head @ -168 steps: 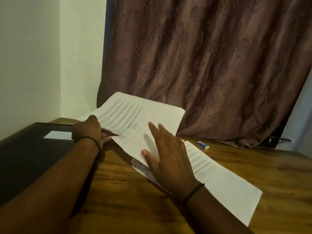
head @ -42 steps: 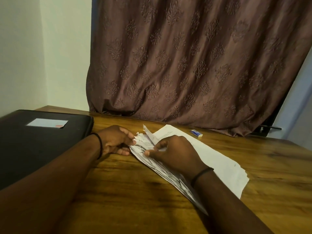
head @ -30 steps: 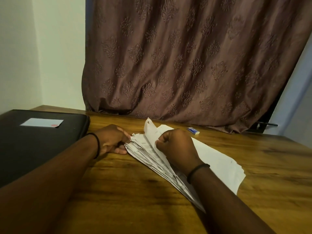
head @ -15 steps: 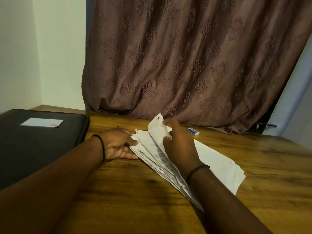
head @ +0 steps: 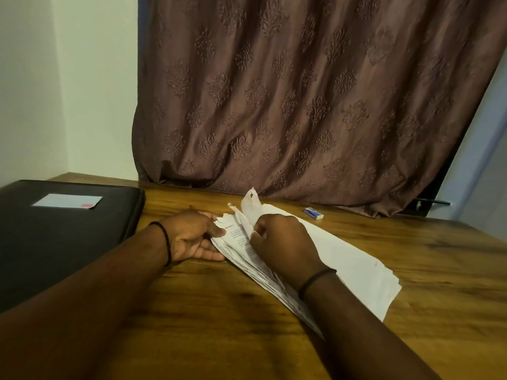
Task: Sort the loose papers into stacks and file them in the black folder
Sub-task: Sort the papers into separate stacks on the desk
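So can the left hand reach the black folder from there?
Probably yes. The left hand sits close beside the black folder, with only bare table between them. But it is holding the corner of the paper stack, so it would have to let go first.

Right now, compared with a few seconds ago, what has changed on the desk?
The left hand let go its raised sheet and now grips the stack at its corner. The right hand, flat before, pinches a top sheet up by its corner. Folder and eraser stayed put.
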A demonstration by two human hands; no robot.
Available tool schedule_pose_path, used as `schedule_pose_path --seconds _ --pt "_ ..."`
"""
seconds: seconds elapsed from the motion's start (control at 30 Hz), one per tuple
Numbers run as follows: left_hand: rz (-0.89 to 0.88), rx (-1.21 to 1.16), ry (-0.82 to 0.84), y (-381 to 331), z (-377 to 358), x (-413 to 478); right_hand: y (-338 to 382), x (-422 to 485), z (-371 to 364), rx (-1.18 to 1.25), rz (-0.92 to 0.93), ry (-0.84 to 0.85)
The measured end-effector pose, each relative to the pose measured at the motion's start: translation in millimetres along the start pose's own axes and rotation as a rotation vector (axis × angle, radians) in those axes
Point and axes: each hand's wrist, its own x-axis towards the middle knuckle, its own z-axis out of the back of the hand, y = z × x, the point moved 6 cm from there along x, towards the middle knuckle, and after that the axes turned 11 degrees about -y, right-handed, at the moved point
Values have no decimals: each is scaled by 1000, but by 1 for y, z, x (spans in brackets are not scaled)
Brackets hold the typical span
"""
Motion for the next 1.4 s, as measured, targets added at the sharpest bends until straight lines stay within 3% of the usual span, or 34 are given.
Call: schedule_pose_path --seconds 0.2,0.6,1.13,1.4 --pt "9 -1 23 0 -1 -2 -4 -2 12 110 -52 -123" --pt "14 1 91 -1 -4 -7 0 0 -6 54 46 55" --pt "24 12 89 0 -3 -5 11 -5 -10 -102 129 53" --pt "31 10 53 3 -2 0 -5 1 12 -46 13 -195"
